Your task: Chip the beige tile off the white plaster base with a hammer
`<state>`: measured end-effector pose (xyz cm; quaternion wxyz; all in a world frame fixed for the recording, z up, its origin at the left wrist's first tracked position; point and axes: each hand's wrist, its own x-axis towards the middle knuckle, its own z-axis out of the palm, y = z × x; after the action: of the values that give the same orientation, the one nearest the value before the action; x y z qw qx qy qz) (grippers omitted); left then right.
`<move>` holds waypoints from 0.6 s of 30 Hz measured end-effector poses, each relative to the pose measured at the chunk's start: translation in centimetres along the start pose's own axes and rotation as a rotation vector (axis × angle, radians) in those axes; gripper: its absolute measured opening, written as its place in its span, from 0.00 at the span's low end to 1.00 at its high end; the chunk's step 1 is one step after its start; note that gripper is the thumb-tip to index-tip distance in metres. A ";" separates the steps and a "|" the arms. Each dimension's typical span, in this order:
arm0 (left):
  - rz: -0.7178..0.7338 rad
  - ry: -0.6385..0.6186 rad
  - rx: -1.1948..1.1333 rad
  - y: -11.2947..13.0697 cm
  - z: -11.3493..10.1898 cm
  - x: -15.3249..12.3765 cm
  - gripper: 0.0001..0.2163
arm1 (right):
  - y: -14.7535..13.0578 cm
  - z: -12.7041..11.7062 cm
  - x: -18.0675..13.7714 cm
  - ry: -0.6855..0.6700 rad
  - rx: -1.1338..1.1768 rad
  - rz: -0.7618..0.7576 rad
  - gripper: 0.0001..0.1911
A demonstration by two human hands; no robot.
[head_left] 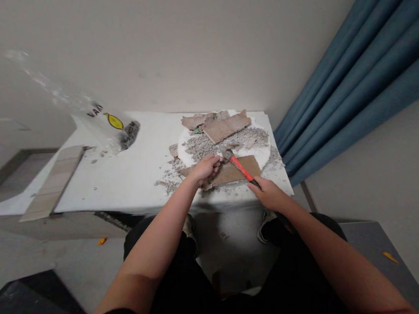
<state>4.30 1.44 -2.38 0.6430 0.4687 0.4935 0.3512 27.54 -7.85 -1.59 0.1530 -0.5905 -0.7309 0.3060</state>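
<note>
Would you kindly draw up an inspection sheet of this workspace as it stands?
Surface: white table, dusty, bearing a round white slab.
Job's things: hammer with red handle, head over a brown tile at the slab's near edge.
Clutter: broken tile pieces and rubble on the slab; plastic bag and tile strip at left.
Grippers: right hand, grip shut on the hammer's handle end; left hand curled on the brown tile, hold unclear.
Cables: nothing seen.
Surroundings: plain wall behind, blue curtain at right, grey floor below.
</note>
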 end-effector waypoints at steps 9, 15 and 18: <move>0.289 0.156 0.611 -0.4 -0.5 0.6 0.09 | 0.2 0.1 0.0 0.001 -0.009 -0.007 0.11; 0.326 0.193 0.752 -0.8 -0.3 1.2 0.06 | -0.3 -0.2 -0.1 -0.013 -0.005 0.012 0.11; 0.305 0.194 0.805 -0.9 -0.8 1.2 0.07 | -0.4 -0.3 -0.1 -0.014 -0.012 0.014 0.12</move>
<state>3.87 2.49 -3.64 0.3006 0.7142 0.5742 0.2642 27.48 -7.91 -1.10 0.1422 -0.5942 -0.7297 0.3071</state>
